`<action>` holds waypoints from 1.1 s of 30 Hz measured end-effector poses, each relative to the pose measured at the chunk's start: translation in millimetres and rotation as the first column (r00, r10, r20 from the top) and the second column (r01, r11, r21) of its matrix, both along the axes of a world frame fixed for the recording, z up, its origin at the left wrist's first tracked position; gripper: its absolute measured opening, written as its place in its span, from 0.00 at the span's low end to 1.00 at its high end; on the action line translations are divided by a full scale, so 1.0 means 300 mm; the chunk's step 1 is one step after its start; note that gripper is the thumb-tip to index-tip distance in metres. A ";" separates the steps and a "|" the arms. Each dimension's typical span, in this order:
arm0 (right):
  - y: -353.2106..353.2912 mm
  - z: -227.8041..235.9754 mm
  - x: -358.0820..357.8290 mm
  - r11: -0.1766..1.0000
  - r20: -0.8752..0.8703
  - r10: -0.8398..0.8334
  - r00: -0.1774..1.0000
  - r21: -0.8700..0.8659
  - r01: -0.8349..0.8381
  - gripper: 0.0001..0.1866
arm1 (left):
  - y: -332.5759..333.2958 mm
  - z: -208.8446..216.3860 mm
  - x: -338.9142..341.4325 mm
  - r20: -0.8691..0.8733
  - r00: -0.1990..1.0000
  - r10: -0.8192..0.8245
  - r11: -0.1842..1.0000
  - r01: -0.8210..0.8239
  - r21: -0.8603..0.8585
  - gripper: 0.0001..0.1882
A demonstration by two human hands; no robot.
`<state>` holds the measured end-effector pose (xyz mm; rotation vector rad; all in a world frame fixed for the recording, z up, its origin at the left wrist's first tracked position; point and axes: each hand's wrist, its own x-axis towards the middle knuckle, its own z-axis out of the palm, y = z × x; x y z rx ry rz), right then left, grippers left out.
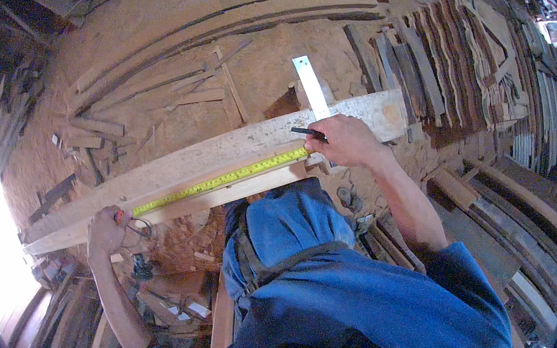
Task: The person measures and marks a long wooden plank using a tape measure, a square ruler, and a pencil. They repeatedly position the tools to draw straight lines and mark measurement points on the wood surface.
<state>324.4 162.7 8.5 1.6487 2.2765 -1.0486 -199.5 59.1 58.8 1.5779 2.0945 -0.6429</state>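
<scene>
A yellow tape measure [223, 178] is stretched along a pale wooden piece [252, 187] that lies along the near side of a long plank [219, 146]. My left hand [105, 231] is closed round the tape's left end, where a bit of red shows; the palm side is hidden. At the tape's other end, my right hand [345, 139] is closed with a slim black marking pen [304, 130] sticking out from its fingers. Its fingertips are by the tape's end. Just beyond this hand, a metal square [310, 88] lies across the plank, its blade pointing away; its near part is hidden.
Long boards [259, 15] and loose offcuts [92, 131] lie on the dusty floor beyond the plank. Rough-edged slabs [442, 60] stand in a row at far right. More timber [513, 215] is stacked at near right, with further strips [62, 339] at near left.
</scene>
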 end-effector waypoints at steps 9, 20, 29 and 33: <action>-0.014 0.038 -0.050 0.998 0.211 0.016 0.977 0.061 -0.029 0.18 | -0.037 0.064 0.016 0.024 0.999 0.036 0.999 -0.037 0.037 0.27; -0.020 -0.053 -0.008 0.961 0.279 -0.042 0.959 0.275 -0.038 0.15 | -0.236 0.091 -0.496 0.084 0.995 -0.055 0.964 0.031 0.264 0.33; 0.009 -0.239 0.082 0.962 0.057 0.028 0.998 0.271 -0.043 0.09 | -0.170 -0.105 -0.630 0.170 0.985 0.004 0.995 -0.022 0.100 0.40; -0.026 -0.289 -0.006 0.980 0.095 0.049 0.994 0.189 -0.066 0.05 | -0.126 -0.204 -0.643 0.161 0.984 -0.074 0.980 0.101 -0.170 0.42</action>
